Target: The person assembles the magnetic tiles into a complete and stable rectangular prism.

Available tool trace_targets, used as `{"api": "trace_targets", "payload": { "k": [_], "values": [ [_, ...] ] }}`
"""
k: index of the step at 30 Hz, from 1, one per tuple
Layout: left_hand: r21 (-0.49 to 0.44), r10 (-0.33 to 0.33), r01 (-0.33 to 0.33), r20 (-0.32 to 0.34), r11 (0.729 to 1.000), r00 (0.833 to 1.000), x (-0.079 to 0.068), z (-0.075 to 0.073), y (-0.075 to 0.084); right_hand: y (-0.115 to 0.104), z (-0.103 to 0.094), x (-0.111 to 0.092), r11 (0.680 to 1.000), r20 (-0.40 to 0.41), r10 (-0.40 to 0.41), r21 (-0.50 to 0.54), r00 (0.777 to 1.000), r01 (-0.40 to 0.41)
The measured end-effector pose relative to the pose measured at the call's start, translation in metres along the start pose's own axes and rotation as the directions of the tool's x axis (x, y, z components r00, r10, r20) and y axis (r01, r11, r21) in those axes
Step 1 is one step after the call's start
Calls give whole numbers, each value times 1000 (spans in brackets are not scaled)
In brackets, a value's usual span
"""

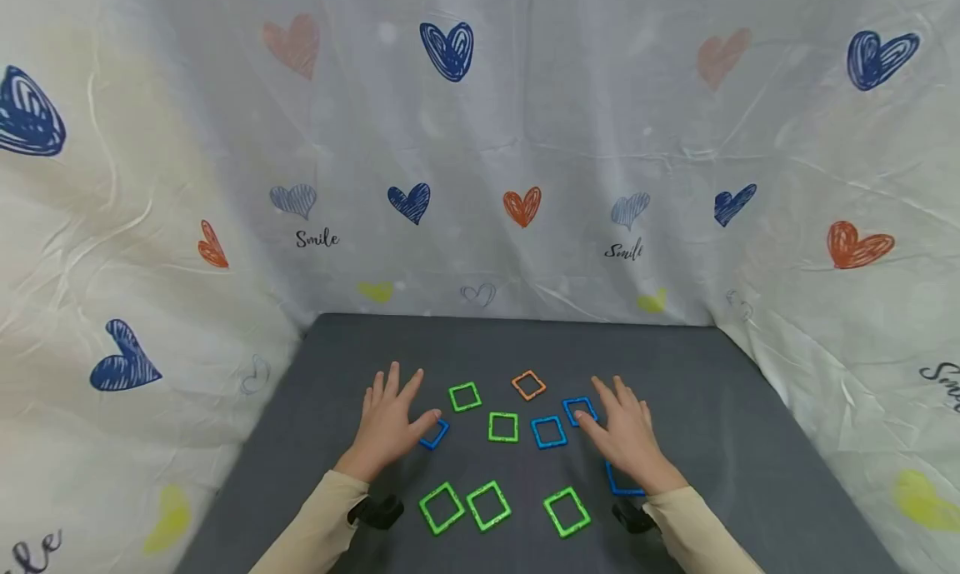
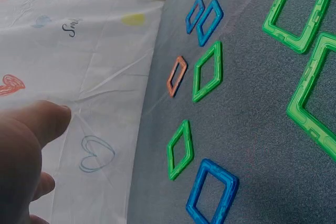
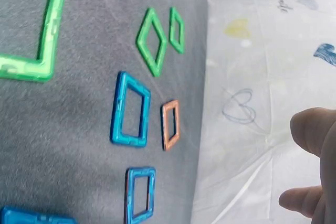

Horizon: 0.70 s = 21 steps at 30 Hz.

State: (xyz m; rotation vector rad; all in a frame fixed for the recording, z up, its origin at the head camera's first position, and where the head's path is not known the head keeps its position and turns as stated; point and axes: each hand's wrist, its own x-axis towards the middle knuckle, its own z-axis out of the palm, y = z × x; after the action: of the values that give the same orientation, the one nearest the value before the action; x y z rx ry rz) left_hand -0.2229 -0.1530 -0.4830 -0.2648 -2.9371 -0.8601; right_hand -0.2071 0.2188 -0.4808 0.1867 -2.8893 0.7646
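Observation:
My left hand (image 1: 388, 428) hovers on the left with fingers spread, holding nothing. Its thumb partly covers a blue square frame (image 1: 442, 435). On the other side my right hand (image 1: 626, 436) is likewise spread and bare, its thumb overlapping a blue square frame (image 1: 577, 401) in the head view. Another blue frame (image 1: 628, 492) is partly hidden beneath the right wrist. Between the hands lie a green square frame (image 1: 503, 440), a blue one (image 1: 552, 445), a farther green one (image 1: 468, 407) and a small orange one (image 1: 537, 379). Only thumb and fingertips show in the wrist views.
Three green square frames lie nearer the body: left (image 1: 450, 522), middle (image 1: 497, 521) and right (image 1: 577, 529). All the pieces lie flat and apart on a dark grey table (image 1: 720, 407). A white curtain (image 1: 570, 99) printed with hearts surrounds its back and sides.

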Motion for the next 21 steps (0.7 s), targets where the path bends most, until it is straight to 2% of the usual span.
{"api": "trace_targets", "payload": {
  "k": [11,21],
  "values": [
    [22,8,-8,0,1000,1000,-3,4,-3,-4,26,9,999,67,17,28,998,-19],
    [33,0,0,19,999,1000,2,29,-8,-19,49,13,998,147,19,49,989,-27]
  ]
}}
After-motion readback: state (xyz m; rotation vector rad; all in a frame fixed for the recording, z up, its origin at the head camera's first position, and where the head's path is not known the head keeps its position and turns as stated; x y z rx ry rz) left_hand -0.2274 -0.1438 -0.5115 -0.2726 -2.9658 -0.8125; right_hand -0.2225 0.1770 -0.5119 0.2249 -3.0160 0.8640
